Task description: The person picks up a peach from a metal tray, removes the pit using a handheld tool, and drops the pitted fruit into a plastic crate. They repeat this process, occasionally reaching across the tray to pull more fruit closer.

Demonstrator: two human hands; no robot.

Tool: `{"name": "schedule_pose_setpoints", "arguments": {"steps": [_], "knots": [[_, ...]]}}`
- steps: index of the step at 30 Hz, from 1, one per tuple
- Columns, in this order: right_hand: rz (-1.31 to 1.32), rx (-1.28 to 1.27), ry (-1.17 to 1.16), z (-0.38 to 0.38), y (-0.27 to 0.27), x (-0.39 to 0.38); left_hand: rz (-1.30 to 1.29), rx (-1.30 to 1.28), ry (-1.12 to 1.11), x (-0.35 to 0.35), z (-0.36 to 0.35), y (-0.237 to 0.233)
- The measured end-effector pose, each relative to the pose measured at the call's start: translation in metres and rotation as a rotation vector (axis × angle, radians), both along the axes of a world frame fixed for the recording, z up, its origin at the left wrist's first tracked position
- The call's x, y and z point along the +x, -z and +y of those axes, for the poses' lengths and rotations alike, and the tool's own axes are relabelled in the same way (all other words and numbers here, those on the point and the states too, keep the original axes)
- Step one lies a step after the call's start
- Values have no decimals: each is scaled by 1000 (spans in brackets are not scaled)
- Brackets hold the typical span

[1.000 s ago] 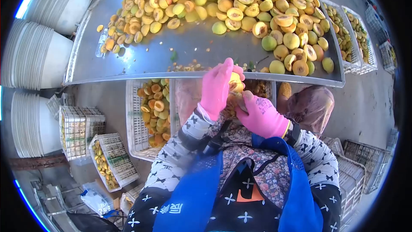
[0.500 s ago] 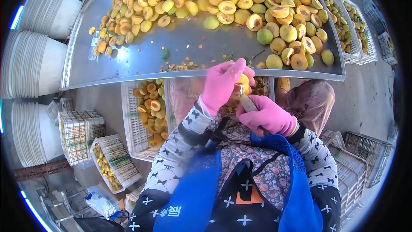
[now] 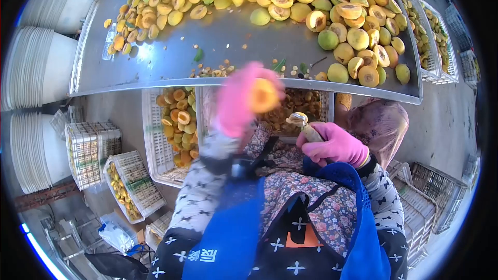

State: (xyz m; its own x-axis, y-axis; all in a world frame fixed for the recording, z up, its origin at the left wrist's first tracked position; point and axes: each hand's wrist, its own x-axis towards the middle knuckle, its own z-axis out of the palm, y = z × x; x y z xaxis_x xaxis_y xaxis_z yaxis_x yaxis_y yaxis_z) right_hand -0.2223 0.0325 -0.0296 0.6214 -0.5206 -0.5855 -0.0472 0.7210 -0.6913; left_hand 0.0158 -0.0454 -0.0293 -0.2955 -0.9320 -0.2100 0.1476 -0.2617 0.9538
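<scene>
My left hand (image 3: 234,105), in a pink glove and smeared by motion, holds a yellow peach half (image 3: 264,96) with its hollow turned up. It hangs just below the front edge of the metal table (image 3: 171,67). My right hand (image 3: 338,146), also gloved in pink, is closed around the handle of a pitting spoon (image 3: 312,133). At the spoon's metal tip sits a pale brown piece that looks like a pit (image 3: 297,119). Under the hands stands a crate (image 3: 330,105) of brown pits and scraps. Left of it, a white crate (image 3: 155,137) holds pitted peach halves (image 3: 179,119).
A heap of halved peaches (image 3: 358,39) covers the table's far side. A plastic bottle (image 3: 109,44) lies at its left, with leaves and pit scraps near the front rim. Stacked white tubs (image 3: 36,67) and fruit crates (image 3: 134,184) stand left; more crates (image 3: 423,205) stand right.
My left hand has moved left and away from the spoon, carrying the peach half. The spoon now points up with a piece at its tip, and my right hand has shifted slightly right.
</scene>
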Motion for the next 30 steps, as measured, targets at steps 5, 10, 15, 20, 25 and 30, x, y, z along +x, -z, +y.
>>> {"name": "schedule_pose_setpoints", "arguments": {"steps": [5, 10, 15, 20, 25, 30], "knots": [[1044, -1180, -320, 8, 85, -4, -1547, -1044, -347, 156, 10, -8], [959, -1151, -320, -2, 86, -7, -889, -689, 192, 50, 31, -9], [1176, -1189, -382, -3, 86, -6, -986, -176, 958, -28, 39, 205], [1080, -1136, -1135, 44, 172, -11, -1236, 102, 1320, -32, 51, 215], [1172, -1047, -672, 25, 124, -11, -1270, 108, 1262, -35, 58, 187], [869, -978, -901, 27, 119, -21, -1262, 54, 1318, -42, 64, 212]]}}
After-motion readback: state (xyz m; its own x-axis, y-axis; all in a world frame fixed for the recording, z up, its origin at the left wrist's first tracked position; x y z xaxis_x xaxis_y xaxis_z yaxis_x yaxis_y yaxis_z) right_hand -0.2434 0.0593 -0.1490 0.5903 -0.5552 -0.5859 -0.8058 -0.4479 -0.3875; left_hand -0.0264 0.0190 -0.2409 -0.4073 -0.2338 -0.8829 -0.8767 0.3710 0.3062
